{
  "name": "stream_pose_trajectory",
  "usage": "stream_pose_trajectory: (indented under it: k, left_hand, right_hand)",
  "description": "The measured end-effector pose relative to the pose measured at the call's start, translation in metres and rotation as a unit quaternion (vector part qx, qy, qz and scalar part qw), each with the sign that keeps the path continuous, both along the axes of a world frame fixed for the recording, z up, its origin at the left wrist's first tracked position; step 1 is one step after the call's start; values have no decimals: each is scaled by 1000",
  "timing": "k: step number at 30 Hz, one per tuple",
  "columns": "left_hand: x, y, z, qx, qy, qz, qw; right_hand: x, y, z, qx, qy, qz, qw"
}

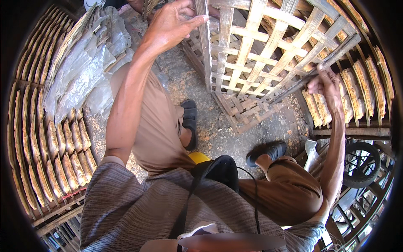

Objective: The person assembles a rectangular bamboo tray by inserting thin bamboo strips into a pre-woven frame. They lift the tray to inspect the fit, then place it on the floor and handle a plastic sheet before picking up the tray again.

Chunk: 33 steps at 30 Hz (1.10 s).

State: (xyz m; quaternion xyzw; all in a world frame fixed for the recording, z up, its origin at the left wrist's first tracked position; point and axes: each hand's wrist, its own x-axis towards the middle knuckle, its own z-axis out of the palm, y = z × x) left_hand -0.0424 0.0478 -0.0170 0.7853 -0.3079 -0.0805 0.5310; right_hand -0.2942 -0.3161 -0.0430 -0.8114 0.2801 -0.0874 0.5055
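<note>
1. While the person sits low with knees apart, a woven bamboo lattice panel (260, 54) stands tilted in front of them, its lower edge resting on a stack of similar lattice panels (243, 111) on the gritty ground (210, 126).
2. The left hand (170, 23) is raised at the panel's near upright edge, fingers curled about the edge slat with the thumb stretched out toward it; it grips that edge.
3. The right hand (323, 84) is closed in a fist around a thin dark rod (294, 86), which runs slantwise from the hand down to the left along the panel's lower right border; what kind of tool it is cannot be told.
4. The panel lies ahead of both hands and between them, its long slats rising up and to the right. The left hand is at its near left edge, the right hand at its far right corner, so each arm is on its own side.
5. Racks of upright bamboo trays with flat pale pieces (63, 155) stand at the person's left, and more (361, 84) at the right behind the panel.
6. Clear plastic sheets (79, 71) lie over the left rack's top, and a small black wheel (361, 164) sits low on the right.
</note>
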Motion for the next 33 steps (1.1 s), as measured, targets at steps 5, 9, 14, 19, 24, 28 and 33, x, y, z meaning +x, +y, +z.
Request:
stream_pose_trajectory:
  k: [5, 9, 14, 19, 24, 28, 33]
  left_hand:
    - [11, 3, -11, 71, -131, -24, 989]
    - [11, 5, -2, 88, -84, -27, 992]
    - [11, -5, -16, 39, -112, 42, 992]
    - [10, 2, -14, -25, -153, 61, 986]
    - [-11, 8, -1, 48, -113, -48, 991]
    - [-18, 8, -2, 84, -124, -59, 987]
    - [11, 27, -9, 46, -133, -69, 988]
  right_hand:
    - [-14, -27, -6, -198, 56, 33, 978]
    - [-11, -19, -27, -119, -51, 54, 990]
    - [-22, 3, 25, -286, -125, -64, 948]
    - [4, 20, 91, -231, -119, -106, 960]
    - [28, 38, 72, -564, -93, -42, 820]
    - [61, 66, 1, -571, -78, -34, 817]
    - [126, 141, -156, -622, 38, 95, 776]
